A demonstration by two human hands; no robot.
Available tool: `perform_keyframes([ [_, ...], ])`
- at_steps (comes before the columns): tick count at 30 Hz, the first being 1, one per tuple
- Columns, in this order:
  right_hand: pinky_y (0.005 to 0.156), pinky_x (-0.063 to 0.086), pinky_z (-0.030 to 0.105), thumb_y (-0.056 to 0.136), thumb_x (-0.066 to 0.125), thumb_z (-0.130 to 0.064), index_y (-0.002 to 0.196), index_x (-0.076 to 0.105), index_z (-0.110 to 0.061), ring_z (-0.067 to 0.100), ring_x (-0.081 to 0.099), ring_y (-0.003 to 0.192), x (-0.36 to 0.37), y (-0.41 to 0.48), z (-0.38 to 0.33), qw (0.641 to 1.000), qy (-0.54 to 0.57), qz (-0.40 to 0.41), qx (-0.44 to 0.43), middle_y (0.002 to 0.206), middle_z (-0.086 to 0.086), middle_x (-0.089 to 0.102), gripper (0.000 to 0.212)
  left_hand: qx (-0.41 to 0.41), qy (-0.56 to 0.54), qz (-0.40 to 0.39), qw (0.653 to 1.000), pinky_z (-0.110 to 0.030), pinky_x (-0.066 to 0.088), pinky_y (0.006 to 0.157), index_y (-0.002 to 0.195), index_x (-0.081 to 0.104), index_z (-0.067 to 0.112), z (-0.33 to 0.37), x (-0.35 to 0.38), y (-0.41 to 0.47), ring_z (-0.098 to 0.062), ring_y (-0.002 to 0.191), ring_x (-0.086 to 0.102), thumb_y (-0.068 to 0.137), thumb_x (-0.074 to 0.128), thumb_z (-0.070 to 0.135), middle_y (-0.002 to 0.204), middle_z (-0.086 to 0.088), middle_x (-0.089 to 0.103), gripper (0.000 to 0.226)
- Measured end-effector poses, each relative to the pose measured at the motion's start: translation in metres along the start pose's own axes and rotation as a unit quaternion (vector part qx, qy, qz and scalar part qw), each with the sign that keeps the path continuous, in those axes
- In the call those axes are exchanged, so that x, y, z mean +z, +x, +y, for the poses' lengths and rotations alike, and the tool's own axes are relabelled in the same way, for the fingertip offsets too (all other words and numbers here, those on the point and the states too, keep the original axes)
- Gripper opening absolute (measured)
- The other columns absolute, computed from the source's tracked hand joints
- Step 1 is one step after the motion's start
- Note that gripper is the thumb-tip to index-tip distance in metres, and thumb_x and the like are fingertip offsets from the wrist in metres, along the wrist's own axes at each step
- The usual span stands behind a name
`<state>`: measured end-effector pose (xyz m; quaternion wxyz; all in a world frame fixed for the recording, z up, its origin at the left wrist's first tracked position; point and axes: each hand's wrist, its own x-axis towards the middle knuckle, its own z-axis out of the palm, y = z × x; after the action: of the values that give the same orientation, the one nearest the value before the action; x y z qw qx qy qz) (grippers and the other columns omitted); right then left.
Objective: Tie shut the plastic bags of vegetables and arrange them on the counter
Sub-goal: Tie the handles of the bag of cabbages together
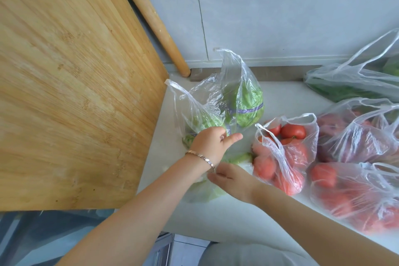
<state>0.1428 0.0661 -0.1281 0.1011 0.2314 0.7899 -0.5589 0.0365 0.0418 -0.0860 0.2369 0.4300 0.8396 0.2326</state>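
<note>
A white counter (248, 218) runs along a grey tiled wall (280, 6). At the left a big bamboo board (75, 93) leans over the counter, and behind it a wooden rolling pin (151, 15) stands tilted against the wall.

The greens bag (237, 97) lies on the counter just beside the board, near the wall. It is clear plastic with green leaves inside, and it is not tied: its two handles (176, 87) stand up, apart from each other.

The left hand (210, 143), with a bracelet (200, 156) on the wrist, is at the near side of this bag. Its fingers are curled into the plastic and the thumb (234, 136) is stretched out to the right.

The right hand (232, 181) rests lower, on plastic with pale green leaves. I cannot tell if this is the same bag. Its fingers lie together and point left, and the tips go under the left wrist, so I cannot tell if they pinch anything.

To the right, close to the hands, stands an open tomato bag (289, 147). A second tomato bag (349, 196) lies nearer to the counter edge. Behind them is a bag with dark red things (356, 136), and by the wall another bag with greens (349, 80).
</note>
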Motion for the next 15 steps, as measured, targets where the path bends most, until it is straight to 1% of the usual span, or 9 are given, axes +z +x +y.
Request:
perform_keyframes([
  [2,0.055,0.026,0.028,0.095,0.042,-0.033,0.071,0.048,0.0,0.013,0.033,0.059,-0.001,0.0,0.002,0.999,0.034,0.011,0.014,0.066,0.005,0.039,0.041,-0.008,-0.051,-0.015,0.999,-0.024,0.023,0.049,0.056,0.028,0.017,0.002,0.003,0.001,-0.014,0.049,0.026,0.084,0.057,0.043,0.052,0.003,0.027,0.048],
  [3,0.054,0.025,0.026,0.095,0.042,-0.033,0.07,0.047,-0.002,0.012,0.032,0.058,-0.001,-0.001,0.004,0.998,0.061,0.019,0.023,0.066,0.006,0.039,0.04,-0.011,-0.07,-0.019,0.997,-0.02,0.027,0.05,0.063,0.036,0.016,0.001,0.003,-0.001,-0.011,0.051,0.032,0.085,0.056,0.042,0.056,0.005,0.033,0.039],
  [4,0.052,0.025,0.024,0.095,0.042,-0.033,0.067,0.045,-0.007,0.011,0.032,0.057,-0.001,-0.002,0.005,0.995,0.087,0.027,0.033,0.065,0.006,0.037,0.038,-0.015,-0.077,-0.026,0.997,-0.016,0.031,0.052,0.075,0.042,0.015,-0.001,0.003,-0.004,-0.008,0.057,0.039,0.086,0.053,0.042,0.063,0.007,0.041,0.031],
  [5,0.052,0.025,0.022,0.095,0.043,-0.032,0.066,0.044,-0.009,0.01,0.032,0.056,-0.001,-0.003,0.007,0.993,0.108,0.033,0.042,0.065,0.005,0.037,0.036,-0.02,-0.073,-0.039,0.996,-0.013,0.033,0.057,0.09,0.045,0.014,-0.004,0.003,-0.009,-0.008,0.066,0.047,0.088,0.049,0.043,0.073,0.007,0.048,0.029],
  [7,0.051,0.027,0.019,0.095,0.043,-0.028,0.069,0.045,-0.01,0.007,0.035,0.054,-0.001,-0.005,0.011,0.986,0.151,0.044,0.058,0.064,0.004,0.038,0.032,-0.034,-0.042,-0.069,0.996,-0.022,0.037,0.072,0.112,0.043,0.013,-0.015,0.007,-0.021,-0.016,0.089,0.056,0.09,0.042,0.046,0.095,0.002,0.055,0.039],
  [8,0.049,0.028,0.015,0.095,0.043,-0.024,0.069,0.047,-0.009,0.003,0.036,0.05,-0.001,-0.006,0.012,0.982,0.175,0.049,0.059,0.062,0.001,0.04,0.03,-0.043,-0.019,-0.082,0.995,-0.025,0.037,0.075,0.117,0.042,0.013,-0.02,0.01,-0.027,-0.02,0.096,0.056,0.09,0.04,0.047,0.101,0.0,0.056,0.042],
  [10,0.049,0.031,0.009,0.095,0.045,-0.016,0.07,0.054,-0.008,-0.004,0.039,0.045,-0.002,-0.006,0.014,0.973,0.211,0.074,0.054,0.06,-0.004,0.045,0.027,-0.047,0.027,-0.09,0.994,-0.027,0.038,0.072,0.114,0.047,0.014,-0.029,0.018,-0.036,-0.022,0.096,0.058,0.09,0.039,0.049,0.104,-0.003,0.061,0.043],
  [12,0.05,0.032,0.011,0.092,0.048,-0.012,0.067,0.059,-0.006,-0.003,0.039,0.043,-0.002,-0.004,0.017,0.964,0.228,0.119,0.06,0.055,-0.006,0.047,0.028,-0.027,0.044,-0.08,0.995,-0.027,0.039,0.068,0.103,0.057,0.012,-0.035,0.024,-0.041,-0.023,0.09,0.061,0.09,0.041,0.048,0.098,-0.006,0.066,0.042],
  [15,0.047,0.025,0.017,0.09,0.054,-0.02,0.053,0.058,-0.01,0.005,0.033,0.043,0.0,-0.005,0.024,0.953,0.246,0.167,0.065,0.043,-0.009,0.041,0.039,-0.023,-0.04,-0.072,0.996,-0.025,0.04,0.064,0.095,0.065,0.009,-0.04,0.026,-0.045,-0.017,0.077,0.062,0.088,0.052,0.041,0.084,-0.008,0.07,0.036],
])
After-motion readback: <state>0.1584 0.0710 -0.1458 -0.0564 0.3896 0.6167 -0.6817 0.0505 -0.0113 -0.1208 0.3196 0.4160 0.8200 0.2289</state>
